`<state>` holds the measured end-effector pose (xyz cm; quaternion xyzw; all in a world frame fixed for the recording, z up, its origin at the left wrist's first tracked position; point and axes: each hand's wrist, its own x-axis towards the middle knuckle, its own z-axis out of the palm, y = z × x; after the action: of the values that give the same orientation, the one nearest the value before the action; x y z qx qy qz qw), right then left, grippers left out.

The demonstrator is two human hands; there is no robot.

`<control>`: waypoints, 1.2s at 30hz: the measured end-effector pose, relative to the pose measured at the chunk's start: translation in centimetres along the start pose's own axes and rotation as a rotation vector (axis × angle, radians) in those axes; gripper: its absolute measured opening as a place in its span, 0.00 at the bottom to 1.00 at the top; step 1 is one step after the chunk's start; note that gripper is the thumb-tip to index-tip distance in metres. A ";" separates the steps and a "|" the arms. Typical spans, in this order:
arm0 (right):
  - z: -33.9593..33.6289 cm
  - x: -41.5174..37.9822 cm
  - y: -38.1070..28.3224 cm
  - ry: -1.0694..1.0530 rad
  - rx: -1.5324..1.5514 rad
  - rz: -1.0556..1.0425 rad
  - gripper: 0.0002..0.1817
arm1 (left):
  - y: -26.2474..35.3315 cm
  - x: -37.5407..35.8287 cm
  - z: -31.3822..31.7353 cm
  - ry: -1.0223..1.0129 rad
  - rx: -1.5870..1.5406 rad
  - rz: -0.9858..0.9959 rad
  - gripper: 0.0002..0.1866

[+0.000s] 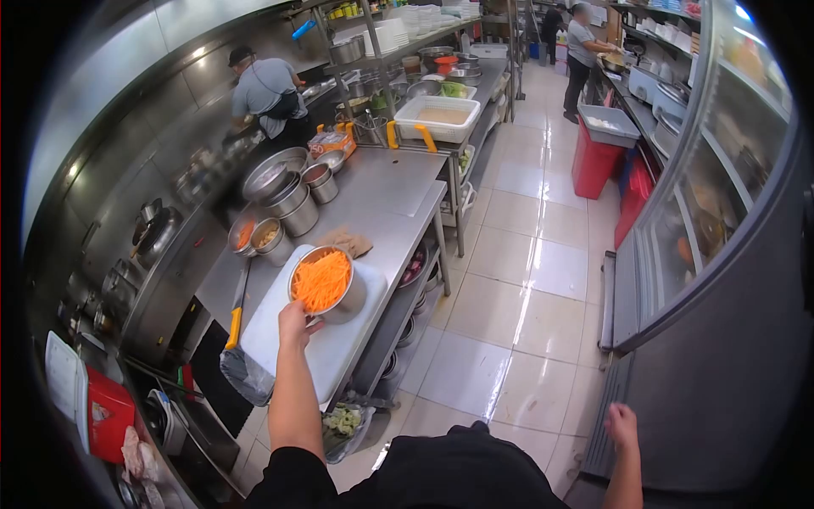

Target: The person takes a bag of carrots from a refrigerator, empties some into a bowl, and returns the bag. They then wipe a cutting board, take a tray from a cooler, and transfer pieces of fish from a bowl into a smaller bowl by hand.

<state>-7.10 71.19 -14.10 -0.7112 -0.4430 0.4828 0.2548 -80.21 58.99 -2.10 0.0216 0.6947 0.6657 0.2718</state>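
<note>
My left hand (298, 326) is closed on the near rim of a round steel pot (346, 304). Shredded carrot (322, 280) fills this pot to the top. Under it lies a white cutting board (292, 360) on the steel table. A knife with a yellow handle (234, 328) rests along the board's left side. Low on the right, beside the dark side of a glass-door fridge, my right hand (621, 424) hangs in the air. Its fingers are curled in, and nothing shows in them.
Behind the board stand steel pots (297, 208), two smaller tins (271, 242) and brown paper (348, 242). A fridge (704, 356) borders the aisle on the right. Red bins (593, 161) stand farther along. One person (267, 93) works at the left; another (583, 51) stands far right.
</note>
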 end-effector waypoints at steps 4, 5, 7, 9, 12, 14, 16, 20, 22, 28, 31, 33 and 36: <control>7.7 9.7 -13.7 -0.210 -0.027 -0.268 0.22 | 0.9 -1.6 1.3 0.045 0.093 0.041 0.13; 10.4 10.1 -17.8 -0.288 -0.061 -0.304 0.23 | 1.6 -2.6 1.9 0.054 0.103 0.052 0.13; 15.6 10.7 -24.3 -0.468 -0.126 -0.391 0.25 | 3.5 -4.4 4.4 0.099 0.083 0.060 0.10; 20.2 12.4 -29.0 -0.642 -0.226 -0.479 0.28 | 3.7 -3.8 6.6 0.054 0.082 0.085 0.08; 24.8 16.1 -32.1 -0.740 -0.448 -0.615 0.30 | 4.4 -2.7 11.8 -0.023 0.107 0.096 0.06; 26.1 21.6 -31.5 -0.675 -0.630 -0.764 0.31 | 3.7 -0.4 16.6 -0.080 0.151 0.055 0.05; 24.7 28.1 -28.2 -0.585 -0.714 -0.702 0.33 | 3.1 1.8 23.2 -0.180 0.110 0.000 0.05; 14.6 39.1 -17.2 -0.320 -1.038 -0.359 0.35 | 1.6 6.6 36.2 -0.427 0.191 -0.182 0.04; 8.8 41.7 -10.7 -0.256 -1.079 -0.124 0.32 | 0.1 9.4 43.0 -0.509 0.168 -0.237 0.04; 0.3 37.0 -4.2 0.023 -0.296 0.668 0.20 | -4.8 18.3 62.0 -0.574 0.081 -0.363 0.06; 0.7 38.3 -4.3 0.073 -0.220 0.966 0.21 | -4.8 22.2 70.3 -0.547 0.047 -0.367 0.06; 0.6 42.7 -6.3 -0.008 -0.230 0.883 0.21 | -5.9 26.2 75.0 -0.517 0.039 -0.375 0.08; 1.3 54.0 -10.8 -0.066 -0.334 0.826 0.20 | -5.1 30.5 82.1 -0.463 0.017 -0.366 0.10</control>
<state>-4.76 123.58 -31.02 -0.8441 -0.2015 0.4883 -0.0918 -71.10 145.33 -14.72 0.0497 0.6123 0.5771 0.5382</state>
